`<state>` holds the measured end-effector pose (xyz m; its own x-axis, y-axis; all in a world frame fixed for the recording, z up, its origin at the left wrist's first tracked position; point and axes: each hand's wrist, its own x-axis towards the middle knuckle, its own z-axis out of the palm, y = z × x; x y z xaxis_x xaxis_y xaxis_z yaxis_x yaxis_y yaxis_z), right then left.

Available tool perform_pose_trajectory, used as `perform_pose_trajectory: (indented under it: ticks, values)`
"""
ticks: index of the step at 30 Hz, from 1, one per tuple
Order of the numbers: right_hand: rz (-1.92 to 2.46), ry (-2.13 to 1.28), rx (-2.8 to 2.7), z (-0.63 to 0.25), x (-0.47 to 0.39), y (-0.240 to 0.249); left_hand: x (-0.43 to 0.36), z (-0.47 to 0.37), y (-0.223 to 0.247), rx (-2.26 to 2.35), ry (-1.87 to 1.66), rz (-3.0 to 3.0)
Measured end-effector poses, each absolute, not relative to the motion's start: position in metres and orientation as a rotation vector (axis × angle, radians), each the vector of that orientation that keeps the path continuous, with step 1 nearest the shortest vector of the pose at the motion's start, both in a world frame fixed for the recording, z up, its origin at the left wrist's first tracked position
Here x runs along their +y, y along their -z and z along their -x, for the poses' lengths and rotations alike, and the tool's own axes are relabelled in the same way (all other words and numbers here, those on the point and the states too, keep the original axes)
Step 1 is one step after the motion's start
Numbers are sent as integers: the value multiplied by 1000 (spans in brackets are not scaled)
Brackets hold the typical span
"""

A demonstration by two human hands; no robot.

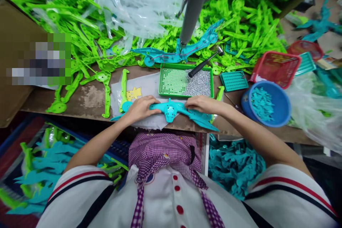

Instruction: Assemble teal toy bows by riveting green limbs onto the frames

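Both hands grip a teal plastic part (173,110) at bench edge: left hand (140,108) curled over its left end, right hand (203,104) closed on the right wing. Part lies on a white cloth (149,123). Just behind: green tray (173,82) w/ silver screws, hammer (205,62) resting in it. Blue bowl (267,105) to the right. Far back, green parts pile (240,14).

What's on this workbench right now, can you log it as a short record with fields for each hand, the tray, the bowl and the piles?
left hand: pressing on the left wing of the teal plastic part
right hand: pressing on its right wing
tray: green tray behind the part, holding small silver bits
tool: black-handled tool lying across the tray
bowl: blue bowl with teal pieces, to the right
piles: green plastic parts heaped at the back
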<state>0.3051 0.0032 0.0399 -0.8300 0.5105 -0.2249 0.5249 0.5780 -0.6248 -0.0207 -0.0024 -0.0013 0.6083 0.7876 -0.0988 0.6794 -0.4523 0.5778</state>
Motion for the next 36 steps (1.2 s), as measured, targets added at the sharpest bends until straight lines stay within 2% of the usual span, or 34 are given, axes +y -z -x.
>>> perform_pose_trajectory:
  ticks: [8,15,21,25,29,30,34,36]
  values:
    - [-861,1114,2770,-302,-2,-39,-2,22,4,1147,-269,-2256]
    - [-1405,1197,2410,-296,0,-35,0,20,1,1141,-254,-2212]
    - [-1569,980,2321,-291,-8,-32,1,18,-1,1151,-230,-2191]
    - [-2061,978,2503,-280,-40,-34,0,17,-3,1180,-221,-2169]
    - [-2705,836,2918,-225,-32,-69,0,17,-3,1178,-213,-2181]
    - [-2761,884,3001,-207,-22,-79,0,17,-2,1176,-214,-2188]
    - [-2592,1460,3155,-162,18,-103,-1,17,0,1178,-211,-2202]
    - [-2505,1522,3126,-162,28,-102,-1,17,1,1170,-220,-2209]
